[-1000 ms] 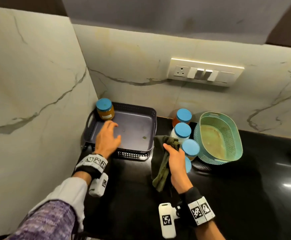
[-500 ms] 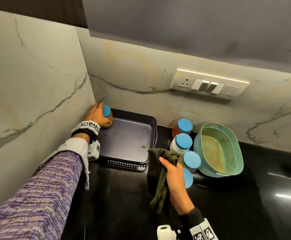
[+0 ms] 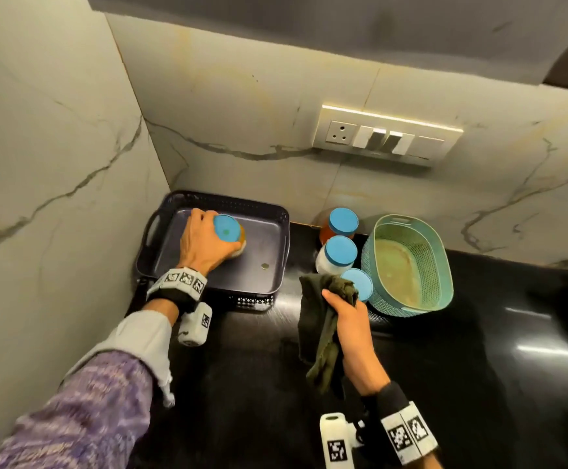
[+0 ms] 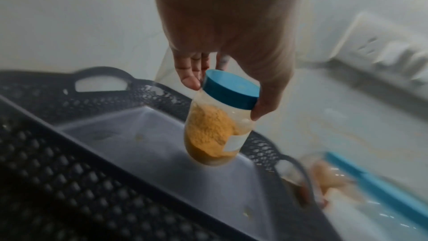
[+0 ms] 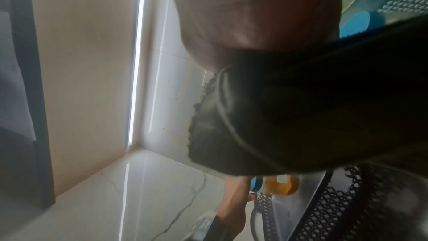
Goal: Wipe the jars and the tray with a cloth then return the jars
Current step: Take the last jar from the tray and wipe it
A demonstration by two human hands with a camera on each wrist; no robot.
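Observation:
My left hand (image 3: 204, 243) grips a blue-lidded jar of yellow powder (image 3: 230, 231) by its lid (image 4: 230, 89), lifted and tilted above the dark perforated tray (image 3: 269, 211). The jar (image 4: 212, 133) hangs clear of the tray floor (image 4: 143, 138). My right hand (image 3: 346, 313) holds a bunched dark green cloth (image 3: 323, 326) over the black counter, just right of the tray. Three more blue-lidded jars stand by it: one with red contents (image 3: 341, 223), one with white contents (image 3: 338, 253), and one (image 3: 360, 282) partly hidden by the cloth (image 5: 301, 107).
A teal perforated basket (image 3: 439, 265) stands right of the jars. Marble walls close the corner on the left and behind, with a switch plate (image 3: 384, 138) on the back wall. A small round spot (image 3: 265, 266) lies on the tray floor. Black counter (image 3: 444, 384) stretches right.
My left hand reached the jar in the tray's back left corner, gripped its lid and lifted it toward the tray's middle. The right hand kept holding the cloth.

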